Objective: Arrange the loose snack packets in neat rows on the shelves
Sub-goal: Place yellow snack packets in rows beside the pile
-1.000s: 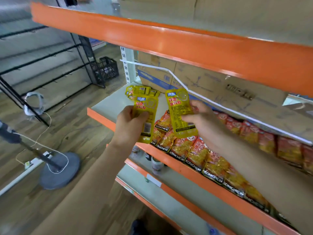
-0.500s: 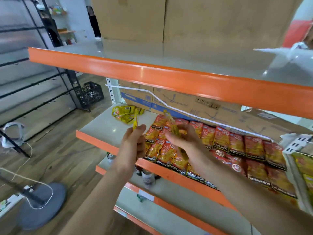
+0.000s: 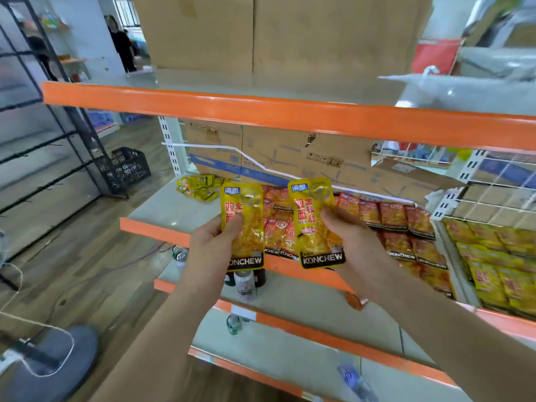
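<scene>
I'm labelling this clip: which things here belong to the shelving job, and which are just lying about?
Job: left-hand packet, right-hand packet, loose yellow pile, red rows, shelf.
Lying about: black crate, cardboard boxes, bottles, round stand base.

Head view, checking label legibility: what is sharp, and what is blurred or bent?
Head view: the left packet and right packet, held in the left hand and right hand, are sharp, KONCHEW readable; toward this view's edges the bottom bottle is smeared; the top orange shelf edge looks bowed by the lens.
</scene>
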Demonstrator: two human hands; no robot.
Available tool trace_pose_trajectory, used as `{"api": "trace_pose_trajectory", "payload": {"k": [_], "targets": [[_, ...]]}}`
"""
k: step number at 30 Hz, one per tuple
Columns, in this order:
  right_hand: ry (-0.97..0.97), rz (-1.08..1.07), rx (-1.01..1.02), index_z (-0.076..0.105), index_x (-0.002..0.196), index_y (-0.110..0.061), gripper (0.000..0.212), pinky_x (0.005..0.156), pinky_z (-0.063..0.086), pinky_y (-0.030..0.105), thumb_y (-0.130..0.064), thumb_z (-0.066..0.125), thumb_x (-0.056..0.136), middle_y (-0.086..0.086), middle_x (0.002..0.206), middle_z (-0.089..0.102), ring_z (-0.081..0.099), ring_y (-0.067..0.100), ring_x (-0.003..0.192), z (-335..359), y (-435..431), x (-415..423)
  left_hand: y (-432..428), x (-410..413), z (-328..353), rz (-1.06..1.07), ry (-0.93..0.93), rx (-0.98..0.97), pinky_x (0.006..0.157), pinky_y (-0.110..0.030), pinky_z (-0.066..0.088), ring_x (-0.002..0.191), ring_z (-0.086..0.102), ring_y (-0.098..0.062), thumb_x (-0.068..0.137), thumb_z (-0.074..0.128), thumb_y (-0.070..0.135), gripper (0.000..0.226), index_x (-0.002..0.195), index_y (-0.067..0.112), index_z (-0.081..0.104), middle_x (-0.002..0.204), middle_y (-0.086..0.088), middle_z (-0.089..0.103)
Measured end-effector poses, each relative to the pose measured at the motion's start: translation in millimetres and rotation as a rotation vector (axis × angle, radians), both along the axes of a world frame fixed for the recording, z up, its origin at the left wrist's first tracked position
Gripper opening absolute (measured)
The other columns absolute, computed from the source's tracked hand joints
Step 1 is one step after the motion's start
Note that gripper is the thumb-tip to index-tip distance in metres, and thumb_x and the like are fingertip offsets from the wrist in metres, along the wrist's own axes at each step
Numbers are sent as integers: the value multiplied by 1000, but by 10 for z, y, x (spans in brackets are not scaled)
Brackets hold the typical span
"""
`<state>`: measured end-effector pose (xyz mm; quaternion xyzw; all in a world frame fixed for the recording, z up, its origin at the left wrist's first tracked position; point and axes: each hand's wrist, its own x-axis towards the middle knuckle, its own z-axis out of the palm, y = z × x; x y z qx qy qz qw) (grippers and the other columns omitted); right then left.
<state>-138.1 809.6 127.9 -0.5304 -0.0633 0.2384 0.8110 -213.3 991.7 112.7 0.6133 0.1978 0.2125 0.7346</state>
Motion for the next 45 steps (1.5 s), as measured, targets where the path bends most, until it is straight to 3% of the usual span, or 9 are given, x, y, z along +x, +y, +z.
{"api": "trace_pose_trajectory", "payload": {"k": [3, 8, 11, 23, 30, 34, 38, 42, 45], "targets": [[-14, -26, -4, 66, 121, -11, 26, 97, 53, 46, -17, 51, 100, 12, 118, 71, 68, 30, 109, 36, -149, -141, -76, -90, -8, -59, -29, -8, 62, -31, 58, 70, 72, -22, 96, 62, 17, 17, 88, 8, 74, 84, -10, 76], [-92, -106, -71, 69, 110, -2, 22, 106, 45, 56, -11, 54, 97, 22, 121, 68, 62, 39, 118, 81, -402, -275, -292, -150, 122, -130, -95, -113, 95, -60, 53, 104, 67, -39, 77, 81, 22, 35, 95, -6, 73, 123, -24, 66], [-171, -154, -107, 69, 106, 2, 26, 106, 44, 59, -14, 63, 86, 29, 122, 63, 60, 43, 117, 126, -597, -342, -419, -117, 161, -155, -82, -84, 92, -62, 53, 91, 68, -36, 87, 72, 16, 12, 84, 7, 79, 105, -27, 70], [-329, -355, -306, 79, 82, -16, 16, 96, 50, 61, -8, 67, 89, 10, 87, 75, 68, 24, 82, 323, -1657, -469, -1393, 53, 369, -281, -120, 138, 94, -68, 49, 86, 64, -31, 90, 70, 11, 23, 80, 27, 81, 90, -13, 76], [-405, -435, -373, 76, 89, -14, 15, 88, 57, 45, -5, 64, 92, 2, 87, 76, 70, 16, 82, 341, -2679, -555, -2444, 231, 374, -363, -118, 172, 92, -65, 48, 77, 56, -24, 87, 75, 16, 16, 75, 25, 78, 78, -8, 68], [-471, -473, -411, 71, 82, -15, 20, 61, 48, 14, -2, 62, 94, -11, 69, 71, 62, 0, 62, 413, -3258, -581, -3045, 261, 400, -428, -99, 205, 88, -55, 54, 74, 61, -19, 90, 72, 13, 19, 79, 27, 79, 75, -1, 71], [-500, -563, -437, 71, 82, -13, 17, 63, 50, 15, -1, 64, 92, -9, 71, 72, 63, 3, 66, 433, -3847, -552, -3614, 291, 464, -463, -110, 236, 80, -40, 51, 75, 62, -17, 90, 72, 15, 14, 80, 23, 79, 81, -8, 74], [-510, -599, -434, 71, 83, -16, 19, 60, 48, 11, -1, 64, 92, -13, 68, 72, 65, -2, 63, 474, -4294, -555, -4057, 327, 525, -481, -125, 233, 88, -52, 53, 76, 61, -20, 89, 73, 19, 7, 86, 20, 78, 82, -12, 72], [-509, -619, -437, 73, 86, -17, 17, 63, 52, 14, -4, 65, 92, -9, 74, 74, 68, 3, 67, 494, -4598, -553, -4379, 356, 551, -478, -132, 233, 80, -43, 53, 75, 61, -20, 89, 73, 17, 8, 83, 17, 78, 79, -7, 72]]}}
